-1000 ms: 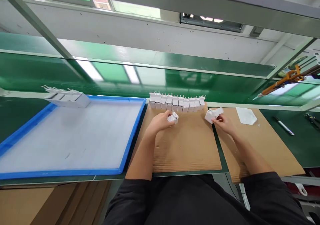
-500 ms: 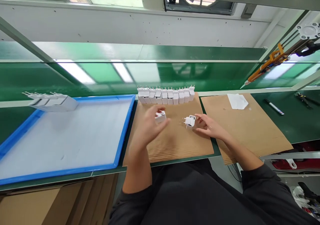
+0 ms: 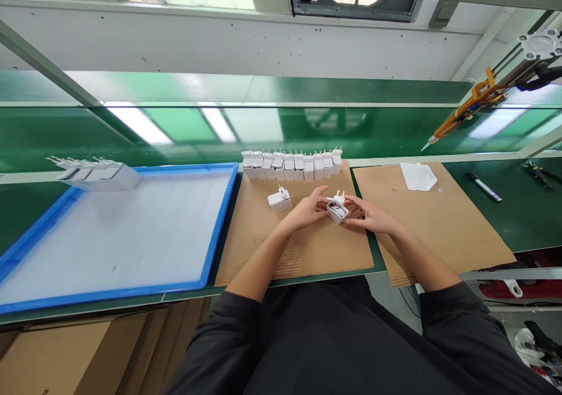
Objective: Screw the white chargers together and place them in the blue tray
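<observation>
Between my two hands is a white plug adapter [image 3: 338,212] with its casing open and its insides showing; its pins point up and away from me. My left hand [image 3: 309,209] has its fingers closed on the adapter's left side. From the other side, my right hand [image 3: 369,215] grips it with thumb and fingers. A second white plug adapter [image 3: 280,199] stands by itself on the cardboard sheet [image 3: 307,251], left of my hands. Along the sheet's far edge stands a row of several white adapters [image 3: 292,165], pins up.
To the left lies a blue-rimmed white tray [image 3: 144,231], with several adapters [image 3: 103,175] at its far left corner. Another cardboard sheet [image 3: 432,219] on the right bears a white paper [image 3: 418,177]. Beyond are a marker [image 3: 483,186] and pliers [image 3: 538,172]. An orange tool [image 3: 461,111] hangs at upper right.
My left hand has moved right, from above the lone adapter to the one at my right hand. That adapter has turned, so its pins now point away instead of left.
</observation>
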Demonstrator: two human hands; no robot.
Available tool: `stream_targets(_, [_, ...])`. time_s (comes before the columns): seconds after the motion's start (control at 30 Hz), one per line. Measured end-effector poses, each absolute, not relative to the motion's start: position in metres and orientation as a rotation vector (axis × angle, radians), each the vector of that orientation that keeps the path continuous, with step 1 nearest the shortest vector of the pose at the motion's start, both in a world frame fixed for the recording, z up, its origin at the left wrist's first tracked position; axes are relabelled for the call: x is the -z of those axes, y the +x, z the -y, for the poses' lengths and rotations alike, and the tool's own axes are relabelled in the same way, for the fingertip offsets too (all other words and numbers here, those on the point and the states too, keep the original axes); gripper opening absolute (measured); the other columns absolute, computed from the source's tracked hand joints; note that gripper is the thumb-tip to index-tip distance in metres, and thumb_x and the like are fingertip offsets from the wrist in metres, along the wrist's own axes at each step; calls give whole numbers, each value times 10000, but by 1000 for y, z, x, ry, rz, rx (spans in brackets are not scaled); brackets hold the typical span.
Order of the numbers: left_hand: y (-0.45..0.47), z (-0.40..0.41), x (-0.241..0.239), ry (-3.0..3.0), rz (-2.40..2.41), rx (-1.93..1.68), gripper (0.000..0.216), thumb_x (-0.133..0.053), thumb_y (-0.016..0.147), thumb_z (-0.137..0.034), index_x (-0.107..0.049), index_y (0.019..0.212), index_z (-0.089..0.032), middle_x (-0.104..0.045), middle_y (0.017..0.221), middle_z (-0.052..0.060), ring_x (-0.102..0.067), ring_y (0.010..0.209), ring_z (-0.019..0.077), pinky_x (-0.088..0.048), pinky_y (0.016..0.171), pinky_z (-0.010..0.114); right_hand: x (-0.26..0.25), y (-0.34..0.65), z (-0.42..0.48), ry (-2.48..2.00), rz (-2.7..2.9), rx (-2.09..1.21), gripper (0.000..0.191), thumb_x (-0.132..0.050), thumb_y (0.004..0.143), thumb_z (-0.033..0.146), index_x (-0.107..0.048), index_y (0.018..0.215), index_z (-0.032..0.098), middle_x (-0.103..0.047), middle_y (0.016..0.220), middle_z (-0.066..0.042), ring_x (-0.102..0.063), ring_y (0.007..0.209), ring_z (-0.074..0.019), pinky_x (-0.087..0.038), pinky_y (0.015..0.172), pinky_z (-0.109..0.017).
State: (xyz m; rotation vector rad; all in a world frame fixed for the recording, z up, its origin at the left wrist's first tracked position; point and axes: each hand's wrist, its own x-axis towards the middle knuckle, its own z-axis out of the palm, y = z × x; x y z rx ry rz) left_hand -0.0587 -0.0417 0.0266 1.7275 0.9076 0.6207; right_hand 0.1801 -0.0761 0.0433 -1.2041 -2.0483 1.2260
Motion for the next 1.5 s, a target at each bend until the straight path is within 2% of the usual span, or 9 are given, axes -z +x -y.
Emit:
stream_targets(0.17, [-49, 39, -26, 1905, -938, -930, 720, -475, 743, -70, -341, 1435, -219, -437, 1476, 130, -481, 1320, 209, -455, 1067, 406, -27, 175, 76, -1298, 1959, -1116, 449, -656, 809, 459, -613, 1147, 166, -675, 1058, -84, -648, 810, -163, -548, 733, -317])
stream_targets(0.27, [-49, 47, -30, 2210, -849, -1053, 656, -463, 758, -47, -440, 1389, -223, -433, 1495, 96, -375, 1403, 215, -359, 1157, 447, -23, 170, 75, -1309, 1909, -1072, 613, -697, 783, 425, -504, 1314, 188, -643, 1124, -97, -634, 773, -147, -534, 650, -286])
stream_targets(0.37, [-53, 50, -29, 2369, -754, -1149, 476, -474, 825, -72, -556, 1269, -225, -567, 1375, 81, -475, 1313, 211, -415, 1113, 459, -25, 168, 64, -1191, 1941, -1344, 870, -744, 752, 352, -282, 1475, 206, -643, 976, -43, -605, 688, -115, -508, 584, -241])
stream_targets(0.57, [-59, 46, -22, 2514, -729, -1358, 203, -590, 869, -156, -655, 1048, -225, -707, 1125, 63, -591, 1090, 203, -526, 937, 401, -21, 168, 37, -1093, 1941, -1765, 736, -781, 715, 361, -409, 1333, 211, -541, 708, 64, -527, 544, -78, -448, 473, -193])
stream_targets(0.7, [-60, 43, -15, 2493, -920, -1398, 134, -558, 892, -156, -663, 951, -216, -723, 1056, 46, -619, 1021, 200, -527, 913, 384, -19, 163, 43, -1230, 1848, -1548, 689, -808, 669, 417, -428, 1214, 237, -560, 792, 43, -551, 586, -100, -487, 448, -213])
stream_targets(0.93, [-51, 46, -3, 2363, -1182, -1088, 339, -520, 890, -170, -531, 1229, -182, -676, 1177, 82, -621, 1073, 219, -520, 931, 378, -15, 151, 55, -1362, 1665, -1281, 630, -789, 658, 442, -455, 1149, 233, -553, 985, -25, -561, 639, -120, -522, 418, -256])
stream_targets(1.23, [-36, 48, 7, 2104, -1294, -1028, 650, -733, 761, -381, -471, 1316, -167, -511, 1346, 154, -456, 1290, 297, -399, 1090, 447, -32, 157, 54, -1210, 1605, -1526, 761, -740, 686, 288, -401, 1367, 276, -412, 1458, -120, -694, 965, -189, -578, 864, -359])
stream_targets(1.37, [-33, 41, 10, 1957, -1398, -947, 525, -736, 758, -273, -537, 1235, -185, -603, 1220, 113, -526, 1173, 283, -436, 1018, 430, -77, 202, 58, -1436, 1593, -1045, 430, -722, 729, 420, -640, 1122, 265, -658, 1183, -63, -687, 950, -197, -561, 907, -398])
stream_targets(1.5, [-31, 40, 4, 1927, -1470, -878, 448, -714, 780, -275, -591, 1200, -178, -669, 1099, 97, -541, 1064, 285, -446, 945, 419, -106, 289, 65, -1600, 1260, -512, 331, -653, 753, 505, -594, 869, 201, -637, 798, -50, -650, 750, -190, -563, 803, -445])
